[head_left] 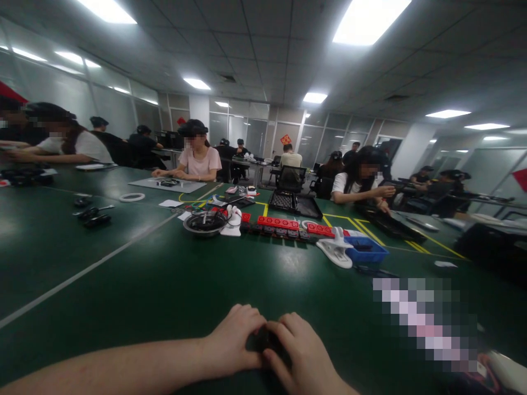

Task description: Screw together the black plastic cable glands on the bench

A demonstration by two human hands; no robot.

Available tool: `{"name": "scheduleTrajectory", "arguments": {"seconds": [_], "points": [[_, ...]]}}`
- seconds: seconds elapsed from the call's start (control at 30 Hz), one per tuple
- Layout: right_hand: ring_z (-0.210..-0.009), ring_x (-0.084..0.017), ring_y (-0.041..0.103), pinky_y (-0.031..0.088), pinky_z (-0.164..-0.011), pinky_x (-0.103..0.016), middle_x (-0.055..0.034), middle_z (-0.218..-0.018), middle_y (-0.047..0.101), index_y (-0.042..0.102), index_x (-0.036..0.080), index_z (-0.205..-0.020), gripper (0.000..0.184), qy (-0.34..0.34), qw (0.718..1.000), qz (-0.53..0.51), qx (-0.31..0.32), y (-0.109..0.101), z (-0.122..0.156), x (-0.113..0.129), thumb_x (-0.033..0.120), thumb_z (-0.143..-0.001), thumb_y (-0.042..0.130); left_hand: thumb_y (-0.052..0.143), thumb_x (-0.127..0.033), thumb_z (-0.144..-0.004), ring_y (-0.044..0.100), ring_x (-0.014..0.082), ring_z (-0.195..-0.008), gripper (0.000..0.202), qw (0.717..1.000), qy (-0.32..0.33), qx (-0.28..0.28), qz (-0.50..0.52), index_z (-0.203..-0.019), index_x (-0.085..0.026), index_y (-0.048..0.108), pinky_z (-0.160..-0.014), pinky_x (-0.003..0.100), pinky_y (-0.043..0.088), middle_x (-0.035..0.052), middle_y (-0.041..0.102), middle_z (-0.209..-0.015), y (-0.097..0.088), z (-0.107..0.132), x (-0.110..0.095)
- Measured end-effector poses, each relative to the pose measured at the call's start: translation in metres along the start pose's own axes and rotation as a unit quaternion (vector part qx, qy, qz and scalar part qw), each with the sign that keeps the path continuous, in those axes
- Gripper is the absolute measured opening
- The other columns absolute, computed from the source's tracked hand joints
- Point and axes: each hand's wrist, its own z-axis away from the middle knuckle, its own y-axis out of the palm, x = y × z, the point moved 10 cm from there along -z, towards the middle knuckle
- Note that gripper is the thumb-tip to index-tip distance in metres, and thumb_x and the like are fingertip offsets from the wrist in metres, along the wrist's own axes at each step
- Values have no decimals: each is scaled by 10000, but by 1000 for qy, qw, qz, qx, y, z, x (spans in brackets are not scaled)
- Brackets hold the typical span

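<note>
My left hand [237, 336] and my right hand [303, 351] meet near the table's front edge, fingers curled toward each other. Between them is a small black object [258, 341], mostly covered by the fingers; its kind cannot be made out. Both thumbs and fingertips press around it from either side. Beneath the hands lies the green tabletop [173, 296].
Beyond my hands stand a round metal dish [205, 224], white clamp-like stands [336, 249], a row of red blocks [278, 223] and a blue bin [366, 249]. Behind them lies an open black case [294, 204]. Several people work around the table.
</note>
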Motion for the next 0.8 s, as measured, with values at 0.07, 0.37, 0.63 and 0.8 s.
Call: {"name": "scheduleTrajectory", "arguments": {"seconds": [0.07, 0.37, 0.63, 0.8], "points": [[-820, -199, 533, 463, -721, -341, -78, -924, 593, 546, 179, -1042, 305, -57, 998, -3, -10, -1, 0, 7, 160, -741, 501, 660, -435, -663, 470, 175, -774, 307, 1000, -4, 0, 8, -808, -188, 547, -689, 288, 334, -6, 542, -824, 1, 0, 1], [-1105, -188, 489, 356, -962, -424, -59, -1170, 561, 545, 238, -1036, 220, -200, 980, 5, 19, 19, 4, 13, 296, -872, 411, 683, -390, -638, 468, 179, -793, 307, 999, -31, 25, 16, -851, -204, 563, -713, 292, 341, -4, 548, -846, 4, -3, 3], [-1148, -209, 455, 286, -993, -470, -61, -1189, 542, 564, 224, -919, 222, -178, 981, -67, 26, 25, 1, 3, 390, -852, 433, 676, -374, -643, 464, 199, -812, 293, 998, -26, 46, 14, -843, -189, 567, -713, 311, 346, 19, 545, -868, 9, -3, 7], [-1123, -258, 468, 346, -939, -501, -101, -1185, 533, 475, 261, -1115, 332, -196, 978, -66, -33, 21, 4, 2, 446, -843, 429, 689, -366, -643, 465, 198, -838, 337, 998, -22, 52, 34, -914, -212, 563, -742, 322, 334, 8, 549, -906, 7, -2, 3]]}}
